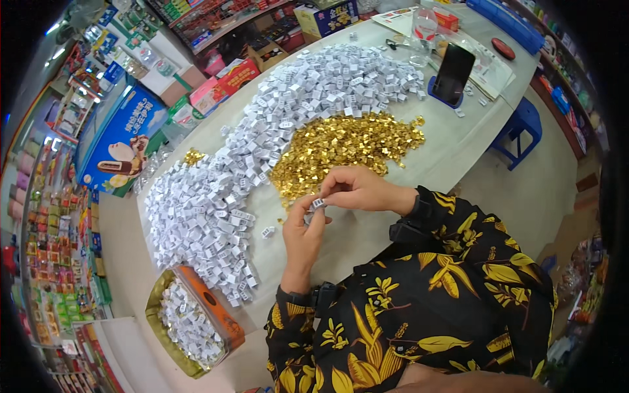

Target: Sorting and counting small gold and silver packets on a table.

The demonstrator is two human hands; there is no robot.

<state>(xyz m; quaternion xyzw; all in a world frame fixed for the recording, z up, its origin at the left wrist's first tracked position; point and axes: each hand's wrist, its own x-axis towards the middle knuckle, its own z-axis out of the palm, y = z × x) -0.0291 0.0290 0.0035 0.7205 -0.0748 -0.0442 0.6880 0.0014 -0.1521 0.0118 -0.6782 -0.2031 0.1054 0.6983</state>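
Note:
My left hand pinches a small white block-like piece with dark marks between thumb and fingertips. My right hand meets it from the right, fingers bent and closed at the piece's upper edge; whether a tiny part sits in that pinch is hidden. Just beyond my hands spreads a heap of small shiny gold pieces. Behind and to the left lies a large heap of similar white pieces. A single white piece rests on the table left of my left hand.
An orange box with a green lining, holding white pieces, stands at the table's near left. A phone on a blue stand, a clear bottle and a red oval object are at the far right. A blue stool stands beside the table.

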